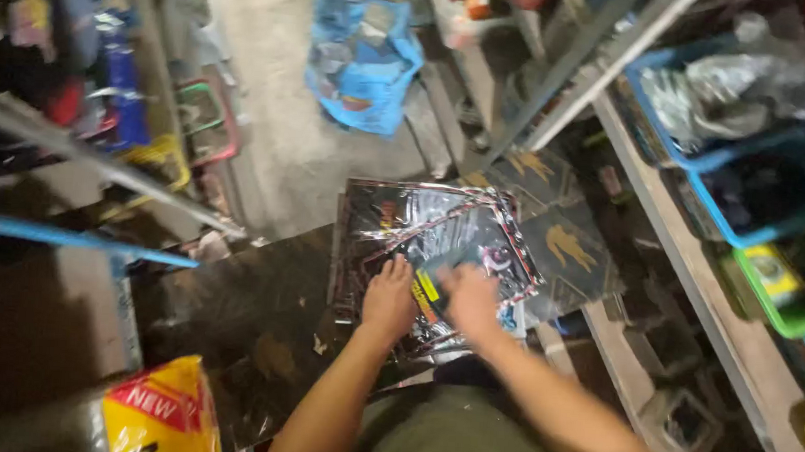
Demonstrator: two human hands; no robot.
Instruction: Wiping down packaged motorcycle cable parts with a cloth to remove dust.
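Where the dark board ends, both hands are laid flat on glossy packets.
The left hand (388, 300) and blurred right hand (469, 300) are pressed open on the silver, red-edged packet stack (440, 229); a yellow-red bag (163, 414) lies lower left.

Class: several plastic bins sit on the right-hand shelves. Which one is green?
The green plastic bin sits lowest and nearest the camera, holding a yellow packet; the blue plastic bins sit above it.

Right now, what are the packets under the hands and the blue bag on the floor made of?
Packets: thin glossy plastic film, probably; bright glare and crinkles show. Both the left hand and the right hand rest on them. Blue bag: looks like soft plastic sheet, crumpled, dull sheen; weave too blurred to tell.
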